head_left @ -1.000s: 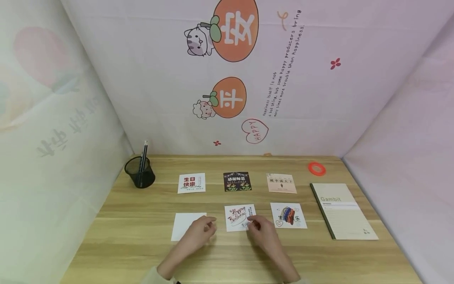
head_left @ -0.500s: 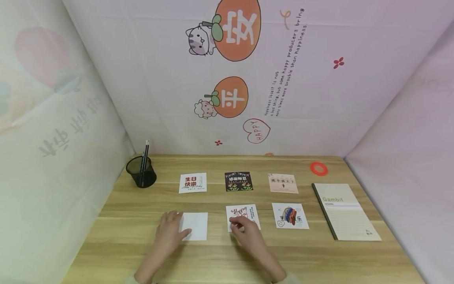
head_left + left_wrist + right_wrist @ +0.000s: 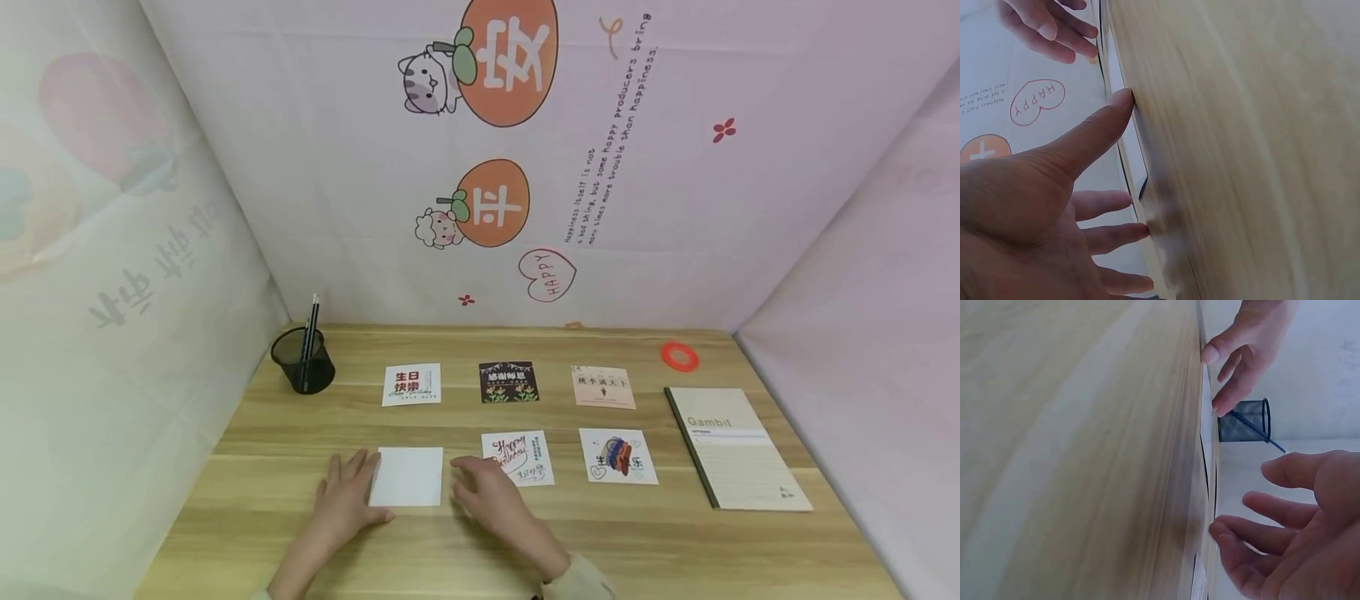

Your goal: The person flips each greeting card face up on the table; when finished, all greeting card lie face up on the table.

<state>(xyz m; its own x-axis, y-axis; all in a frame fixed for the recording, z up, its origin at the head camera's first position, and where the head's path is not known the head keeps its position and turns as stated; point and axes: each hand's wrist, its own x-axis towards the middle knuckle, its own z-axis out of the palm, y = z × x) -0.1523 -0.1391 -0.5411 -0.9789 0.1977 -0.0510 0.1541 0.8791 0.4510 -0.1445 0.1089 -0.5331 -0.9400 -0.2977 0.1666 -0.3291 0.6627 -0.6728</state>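
Observation:
A blank white card [image 3: 407, 477] lies on the wooden table between my two hands. My left hand [image 3: 339, 498] is at its left edge, fingers spread, with the thumb by the near left corner. In the left wrist view that thumb [image 3: 1094, 134] and the fingertips reach to the tabletop along the card. To the card's right, my right hand [image 3: 491, 504] hovers with loosely bent fingers and holds nothing. It covers the near left part of a "Happy Birthday" card [image 3: 534, 454]. The right wrist view shows a gap between its thumb [image 3: 1291, 470] and fingers.
Behind lie a red-lettered card [image 3: 412, 385], a dark card [image 3: 509, 383] and a beige card [image 3: 603, 387]. A colourful card [image 3: 618, 457], a notebook [image 3: 738, 450] and a red ring [image 3: 680, 357] are to the right. A mesh pen holder [image 3: 303, 361] stands back left.
My left hand has moved left from over the blank card to its left edge. My right hand has slid left from the "Happy Birthday" card toward the blank card.

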